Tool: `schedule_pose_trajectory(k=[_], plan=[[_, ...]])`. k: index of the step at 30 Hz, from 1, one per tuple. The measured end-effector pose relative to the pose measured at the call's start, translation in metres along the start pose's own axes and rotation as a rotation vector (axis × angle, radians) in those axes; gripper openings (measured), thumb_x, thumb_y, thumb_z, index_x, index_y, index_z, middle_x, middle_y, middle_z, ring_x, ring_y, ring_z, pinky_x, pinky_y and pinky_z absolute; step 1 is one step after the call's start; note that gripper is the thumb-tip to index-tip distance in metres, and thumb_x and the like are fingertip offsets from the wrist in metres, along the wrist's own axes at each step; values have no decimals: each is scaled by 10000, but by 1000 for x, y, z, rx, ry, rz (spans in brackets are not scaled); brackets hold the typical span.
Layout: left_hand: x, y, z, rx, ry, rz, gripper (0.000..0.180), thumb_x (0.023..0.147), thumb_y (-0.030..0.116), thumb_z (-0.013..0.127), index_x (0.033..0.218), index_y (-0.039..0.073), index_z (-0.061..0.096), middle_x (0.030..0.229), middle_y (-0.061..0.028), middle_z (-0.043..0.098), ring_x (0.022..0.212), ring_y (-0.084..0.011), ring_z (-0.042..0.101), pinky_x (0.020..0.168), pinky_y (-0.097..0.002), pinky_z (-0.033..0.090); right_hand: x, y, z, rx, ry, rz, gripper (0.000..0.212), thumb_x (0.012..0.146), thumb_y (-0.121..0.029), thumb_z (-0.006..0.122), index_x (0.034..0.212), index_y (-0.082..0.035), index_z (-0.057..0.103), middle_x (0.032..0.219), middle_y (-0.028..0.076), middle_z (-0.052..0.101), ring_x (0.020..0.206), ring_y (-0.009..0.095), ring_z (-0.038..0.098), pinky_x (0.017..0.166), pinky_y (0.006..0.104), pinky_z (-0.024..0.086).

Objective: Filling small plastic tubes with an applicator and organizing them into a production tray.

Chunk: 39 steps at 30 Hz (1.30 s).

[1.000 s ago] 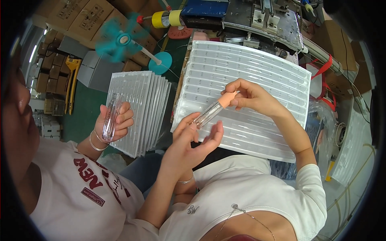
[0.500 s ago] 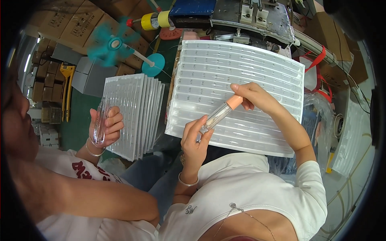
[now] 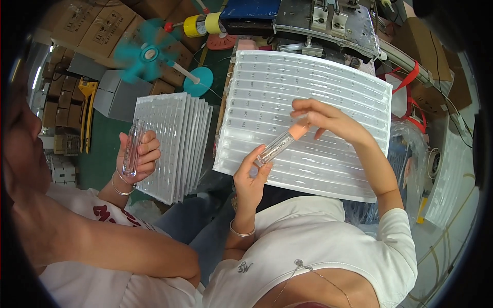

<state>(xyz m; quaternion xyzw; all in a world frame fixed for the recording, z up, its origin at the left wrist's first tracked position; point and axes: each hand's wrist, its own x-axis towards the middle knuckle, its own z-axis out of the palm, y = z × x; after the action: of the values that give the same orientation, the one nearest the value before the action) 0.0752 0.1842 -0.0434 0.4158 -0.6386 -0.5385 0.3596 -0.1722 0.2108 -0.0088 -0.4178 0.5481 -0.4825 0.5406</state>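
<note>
My left hand (image 3: 250, 179) pinches the lower end of a clear lip gloss tube (image 3: 275, 150) with dark lettering, held tilted up to the right. A peach cap (image 3: 298, 130) tops the tube. Close by the cap's end is my right hand (image 3: 326, 120), its fingers spread and not wrapped round it; whether a fingertip still touches is unclear. Beneath both hands lies a large white tray (image 3: 241, 149) with rows of long clear-covered slots, the upper ones marked with small dark lettering.
At left, a co-worker's hand (image 3: 146, 156) holds a clear tube (image 3: 132, 154) beside a stack of similar trays (image 3: 169, 149). A teal fan (image 3: 149, 53) stands behind, its blades blurred. Metal machinery (image 3: 328, 25) borders the tray's far side; cardboard boxes (image 3: 97, 31) fill the back left.
My right hand's fingers have loosened from the cap and spread. The tube has turned in my left hand, so its lettering now shows.
</note>
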Motion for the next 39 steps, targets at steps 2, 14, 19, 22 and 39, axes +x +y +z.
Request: schedule_pose_trajectory(k=[2, 14, 19, 22, 39], plan=[[0, 1, -1, -33, -8, -53, 389, 805, 0, 679, 1183, 17, 590, 893, -63, 638, 698, -80, 543, 609, -219, 454, -1, 3, 2, -36, -14, -205, 491, 882, -479, 577, 1076, -31, 631, 875, 93, 644, 661, 121, 622, 547, 215, 495], [2, -2, -1, -125, 0, -54, 382, 830, 4, 654, 1204, 17, 580, 885, -24, 594, 638, -35, 476, 533, -177, 426, 2, 5, 3, 34, -67, -230, 392, 838, -324, 684, 1096, -35, 630, 931, 88, 656, 646, 111, 628, 547, 209, 497], [3, -3, -1, -167, -59, -57, 377, 835, 4, 645, 1206, 12, 575, 865, -20, 586, 625, -33, 475, 510, -171, 411, 5, -2, -8, -110, -164, 111, 372, 826, -323, 698, 1047, -29, 638, 925, 88, 655, 624, 111, 619, 556, 228, 511], [3, -2, 2, -143, -4, -75, 374, 839, 5, 639, 1207, 6, 572, 854, -21, 583, 618, -35, 475, 506, -172, 409, 6, 1, -2, -98, -155, 122, 375, 856, -342, 657, 1058, -27, 624, 920, 86, 648, 643, 111, 620, 561, 222, 507], [20, -5, -40, -340, 516, 47, 385, 879, 29, 578, 1252, -28, 496, 919, -57, 576, 595, -47, 434, 495, -175, 358, -14, 29, -7, -42, -161, 235, 412, 920, -373, 561, 1188, -60, 544, 1030, 78, 639, 839, 128, 614, 690, 263, 503]])
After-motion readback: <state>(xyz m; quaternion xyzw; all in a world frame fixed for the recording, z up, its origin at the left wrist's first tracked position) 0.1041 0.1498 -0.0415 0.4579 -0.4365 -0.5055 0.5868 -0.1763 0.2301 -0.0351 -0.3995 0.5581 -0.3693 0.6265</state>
